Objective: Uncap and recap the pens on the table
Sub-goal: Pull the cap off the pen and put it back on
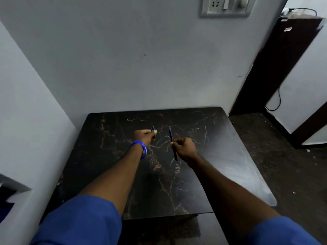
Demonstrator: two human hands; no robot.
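Observation:
My right hand [184,148] grips a thin dark pen [171,136] near its middle, its blue tip bare and pointing away from me. My left hand [144,136], with a blue wristband, is closed on the dark pen cap [153,128], which sticks out above my fingers. The cap and the pen tip are apart, about a hand's width from each other. Both hands hover over the middle of the black marble-patterned table [109,156]. No other pen shows on the table.
The table stands in a corner, with grey walls behind it and to its left. A switch plate [225,6] is high on the back wall. A dark wooden cabinet [276,68] and a cable stand at the right, beside dark floor.

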